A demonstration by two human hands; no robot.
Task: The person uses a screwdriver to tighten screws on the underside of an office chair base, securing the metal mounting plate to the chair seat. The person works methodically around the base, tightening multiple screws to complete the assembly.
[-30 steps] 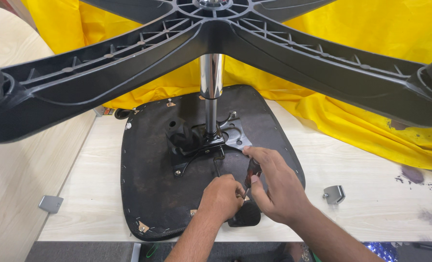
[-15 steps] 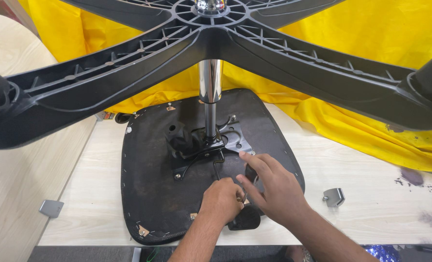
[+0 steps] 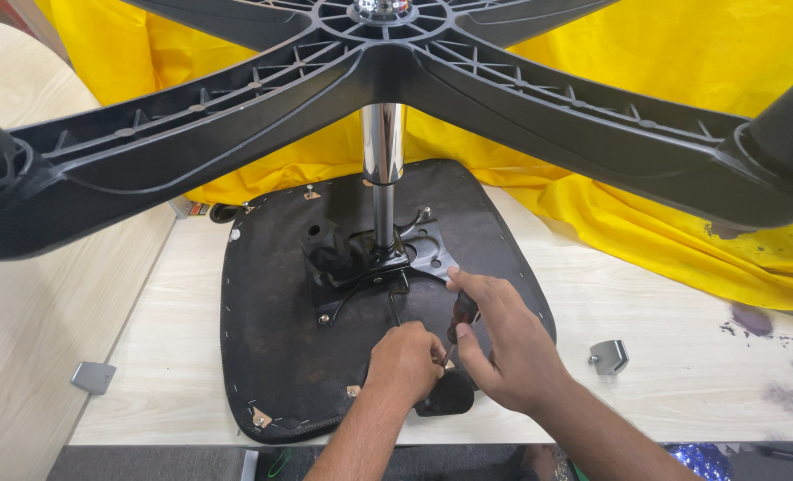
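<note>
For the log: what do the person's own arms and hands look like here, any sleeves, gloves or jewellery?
Both forearms come in bare from the bottom edge, with no sleeve in view. The left hand and the right hand wear no gloves. No watch, ring or bracelet shows on the parts visible; the upper arms are out of frame.

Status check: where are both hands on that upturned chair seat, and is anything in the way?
Left hand fisted on the seat underside. Right hand grips a dark-handled screwdriver, tip by left fingers. Chair base looms overhead; chrome column just beyond hands.
</note>
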